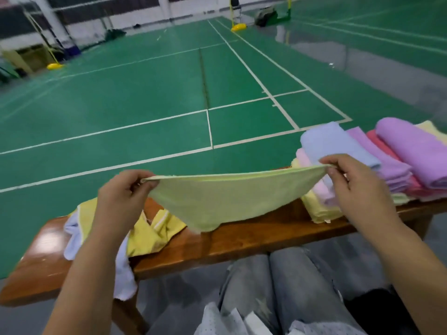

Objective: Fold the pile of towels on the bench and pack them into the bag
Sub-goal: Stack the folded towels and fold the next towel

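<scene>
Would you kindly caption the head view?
Both hands stretch a pale yellow towel above the wooden bench beside folded towels.

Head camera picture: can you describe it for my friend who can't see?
Both hands, left and right, pinch a pale yellow-green cloth towel stretched above a brown wooden bench. Folded pastel towels lie stacked at right, unfolded yellow and white ones at left.

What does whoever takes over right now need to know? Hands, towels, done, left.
Left hand and right hand each pinch a top corner of the pale yellow towel, stretched over the wooden bench.
Done: folded towels stacked at the bench's right end.
Left: fold this one; yellow towel and white towel lie crumpled at the left end. Bag not identifiable in view; nothing visibly packed.
</scene>
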`<state>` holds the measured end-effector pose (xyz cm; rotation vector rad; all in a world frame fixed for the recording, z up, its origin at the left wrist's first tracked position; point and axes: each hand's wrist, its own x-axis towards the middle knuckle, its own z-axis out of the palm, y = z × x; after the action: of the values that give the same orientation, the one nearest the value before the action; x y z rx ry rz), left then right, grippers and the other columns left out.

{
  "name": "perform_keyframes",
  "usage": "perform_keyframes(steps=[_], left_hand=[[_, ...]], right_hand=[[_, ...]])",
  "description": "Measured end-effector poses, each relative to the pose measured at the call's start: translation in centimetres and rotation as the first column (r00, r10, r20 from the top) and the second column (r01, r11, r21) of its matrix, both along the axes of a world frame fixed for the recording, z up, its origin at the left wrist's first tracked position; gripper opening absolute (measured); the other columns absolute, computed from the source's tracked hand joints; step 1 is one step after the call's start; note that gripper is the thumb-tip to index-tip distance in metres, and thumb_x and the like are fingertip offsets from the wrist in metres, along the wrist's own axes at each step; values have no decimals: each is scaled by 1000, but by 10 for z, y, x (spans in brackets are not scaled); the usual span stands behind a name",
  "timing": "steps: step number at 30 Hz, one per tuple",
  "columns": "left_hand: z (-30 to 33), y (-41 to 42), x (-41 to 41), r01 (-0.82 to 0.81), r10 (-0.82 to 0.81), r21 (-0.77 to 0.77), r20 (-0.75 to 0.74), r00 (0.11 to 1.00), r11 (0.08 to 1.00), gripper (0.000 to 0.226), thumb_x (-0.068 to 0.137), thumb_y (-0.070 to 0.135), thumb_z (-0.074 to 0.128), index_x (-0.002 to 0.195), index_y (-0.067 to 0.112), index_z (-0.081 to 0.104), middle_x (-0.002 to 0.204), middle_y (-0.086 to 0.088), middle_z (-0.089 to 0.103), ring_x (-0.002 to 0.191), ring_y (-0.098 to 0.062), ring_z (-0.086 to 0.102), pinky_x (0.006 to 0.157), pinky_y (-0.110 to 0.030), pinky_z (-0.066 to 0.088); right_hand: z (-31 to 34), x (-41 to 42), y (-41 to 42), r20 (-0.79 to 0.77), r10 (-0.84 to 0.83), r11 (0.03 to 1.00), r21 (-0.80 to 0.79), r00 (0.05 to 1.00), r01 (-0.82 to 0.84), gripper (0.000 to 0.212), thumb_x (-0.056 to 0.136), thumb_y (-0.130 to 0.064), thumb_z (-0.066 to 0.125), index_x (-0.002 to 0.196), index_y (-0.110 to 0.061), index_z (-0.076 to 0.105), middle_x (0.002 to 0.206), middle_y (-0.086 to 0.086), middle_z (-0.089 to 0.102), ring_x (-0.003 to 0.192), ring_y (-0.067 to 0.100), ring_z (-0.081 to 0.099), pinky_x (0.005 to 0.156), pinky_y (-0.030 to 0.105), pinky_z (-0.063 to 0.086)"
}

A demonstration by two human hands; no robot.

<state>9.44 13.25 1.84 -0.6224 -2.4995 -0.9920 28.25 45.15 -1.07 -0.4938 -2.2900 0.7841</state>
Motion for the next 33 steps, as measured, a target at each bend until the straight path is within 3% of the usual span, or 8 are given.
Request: perform_keyframes(steps=[2,4,8,11,15,22,27,33], left_hand=[[27,3,-13,3,0,29,-81,997,1000,9,86,6,68,94,6,72,80,-10,65,70,-9,54,64,-1,34],[53,4,-23,18,-3,85,-173,985,996,11,88,7,65,96,1,71,81,-10,63,64,7,51,63,0,33],[90,5,-34,112,-33,274,-280,959,955,8,92,26,55,88,20,58,78,1,52,68,10,47,65,-9,35],[98,14,-25,194,-90,478,-231,969,857,23,100,25,48,78,29,45,70,7,41,60,6,40,57,-13,32],[89,16,-23,161,-170,634,-47,984,757,32,100,36,47,71,24,53,66,5,38,60,-7,34,55,-29,29],[86,7,-12,149,-361,849,52,931,507,38,93,40,50,65,26,71,60,12,60,57,-3,53,53,-18,45],[69,22,-12,-87,-314,830,303,900,552,26,95,36,55,80,15,63,66,5,69,66,-13,62,60,-26,53],[18,74,23,-146,-283,685,472,835,713,53,89,49,61,83,-4,55,72,-12,51,67,-21,47,62,-34,40]], right_hand=[[24,-19,10,-53,-24,992,121,998,30,25,96,-13,47,113,-14,65,107,8,68,99,31,57,78,33,39],[52,-33,19,-128,-18,984,173,992,40,31,91,-19,43,112,-14,66,105,10,69,98,32,58,80,36,41],[105,-47,27,-331,116,993,4,937,-122,24,91,-14,47,101,-29,63,87,-20,64,77,1,55,73,25,42],[122,-52,25,-459,147,958,-154,876,-242,28,92,-12,49,89,-37,62,72,-26,59,67,-4,49,68,20,42],[121,-52,25,-420,187,856,-374,888,-357,31,94,-3,52,85,-28,69,67,-13,63,68,8,55,68,29,50],[130,-33,28,-545,241,601,-566,803,-565,40,89,6,46,74,-17,75,57,-6,60,49,6,50,47,15,43],[108,-53,22,-369,100,523,-770,924,-365,22,91,4,50,85,-11,64,59,-3,65,51,5,57,49,15,50],[61,-59,-14,-256,53,607,-759,965,-235,14,90,1,58,86,-12,60,71,6,63,62,14,56,59,22,54]])
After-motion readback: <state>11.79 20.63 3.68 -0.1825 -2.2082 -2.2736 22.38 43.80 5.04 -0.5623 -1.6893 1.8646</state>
